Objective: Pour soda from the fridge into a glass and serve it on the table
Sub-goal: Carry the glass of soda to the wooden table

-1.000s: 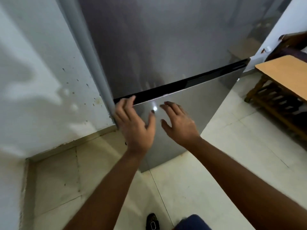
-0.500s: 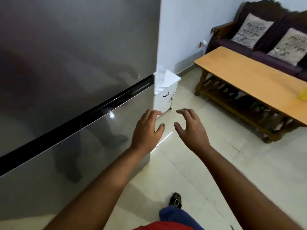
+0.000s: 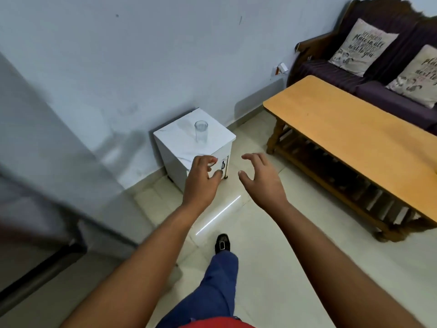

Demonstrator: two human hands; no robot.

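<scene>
Now reaching toward empty glass (image 3: 201, 131) at 12 o'clock on white cabinet (image 3: 182, 150); left hand (image 3: 203, 179), right hand (image 3: 261, 179) grips half-open, holding nothing, ready to collect it.

Fridge (image 3: 35, 197) at far left, small cabinet (image 3: 179, 147) against the wall (image 3: 142, 55) to its right, glass (image 3: 201, 131) upright on top (near the centre), table (image 3: 350, 143) at right, sofa (image 3: 369, 74) behind it

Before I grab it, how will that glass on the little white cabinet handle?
The glass looks tall and narrow, so a sideways nudge would probably tip it. It appears empty, so likely light. Its clear smooth wall may be slippery and breakable.
</scene>
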